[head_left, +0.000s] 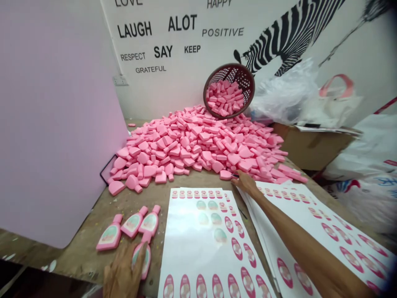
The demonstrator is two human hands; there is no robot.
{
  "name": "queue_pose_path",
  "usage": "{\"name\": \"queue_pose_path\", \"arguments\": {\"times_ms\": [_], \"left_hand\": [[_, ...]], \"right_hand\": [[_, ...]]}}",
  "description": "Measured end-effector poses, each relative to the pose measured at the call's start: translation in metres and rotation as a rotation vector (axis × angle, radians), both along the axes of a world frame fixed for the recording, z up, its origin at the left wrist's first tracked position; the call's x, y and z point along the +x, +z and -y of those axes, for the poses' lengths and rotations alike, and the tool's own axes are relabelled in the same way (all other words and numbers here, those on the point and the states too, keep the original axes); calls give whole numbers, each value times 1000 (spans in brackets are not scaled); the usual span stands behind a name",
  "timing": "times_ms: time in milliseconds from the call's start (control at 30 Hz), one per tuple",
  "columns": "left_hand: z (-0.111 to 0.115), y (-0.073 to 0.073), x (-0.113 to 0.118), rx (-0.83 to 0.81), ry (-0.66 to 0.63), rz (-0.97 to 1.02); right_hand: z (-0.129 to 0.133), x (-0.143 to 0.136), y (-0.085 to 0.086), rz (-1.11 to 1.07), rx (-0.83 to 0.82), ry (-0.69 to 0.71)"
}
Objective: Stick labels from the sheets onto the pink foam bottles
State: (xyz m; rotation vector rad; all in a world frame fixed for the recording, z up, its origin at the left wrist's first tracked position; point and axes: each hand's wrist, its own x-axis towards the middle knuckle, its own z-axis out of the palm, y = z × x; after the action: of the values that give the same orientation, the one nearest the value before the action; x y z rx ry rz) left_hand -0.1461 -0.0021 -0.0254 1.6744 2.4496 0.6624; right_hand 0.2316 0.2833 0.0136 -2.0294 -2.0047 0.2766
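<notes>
My left hand (120,269) is closed on a small pink bottle (145,265) with a pale label, low at the table's front; the fingers partly cover it. Just beyond lie three more labelled pink bottles (109,236). My right hand (245,182) reaches to the front of a heap of plain pink bottles (192,140). Pinched in its fingers is a thin dark pointed tool, whose kind I cannot make out, with its tip at a plain pink bottle (225,175). A sticker sheet (192,244) with several labels lies between my hands.
More sticker sheets (297,223) lie under my right forearm. A brown basket (208,97) tips on its side atop the heap, with bottles inside. A pink panel (58,124) stands at left. A cardboard box (310,147) and plastic bags (362,165) are at right.
</notes>
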Motion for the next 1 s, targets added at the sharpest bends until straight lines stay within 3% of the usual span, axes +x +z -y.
{"name": "queue_pose_path", "arguments": {"times_ms": [100, 233, 367, 600, 700, 767, 833, 933, 1000], "left_hand": [[-5, 8, 2, -7, 12, -43], [-8, 22, 4, 37, 4, -161], [-10, 27, 8, 117, -69, -229], [-14, 22, 19, 170, -234, -109], [-10, 35, 28, 268, -193, -18], [-6, 52, 43, 339, -191, 158], [-2, 67, 65, 232, -286, 476], [10, 73, 106, -356, -583, 1142], [19, 65, 128, -680, -662, 1539]], "right_hand": [[-7, 2, -6, 45, -39, 31], [9, 6, -1, 38, -20, 88], [51, 14, 20, -57, 2, 197], [133, 19, 50, -389, -31, 286], [159, 15, 56, -454, -112, 313], [176, 5, 61, -484, -236, 430], [195, -10, 67, -489, -387, 613], [219, -32, 72, -472, -512, 839], [228, -38, 69, -489, -544, 891]]}}
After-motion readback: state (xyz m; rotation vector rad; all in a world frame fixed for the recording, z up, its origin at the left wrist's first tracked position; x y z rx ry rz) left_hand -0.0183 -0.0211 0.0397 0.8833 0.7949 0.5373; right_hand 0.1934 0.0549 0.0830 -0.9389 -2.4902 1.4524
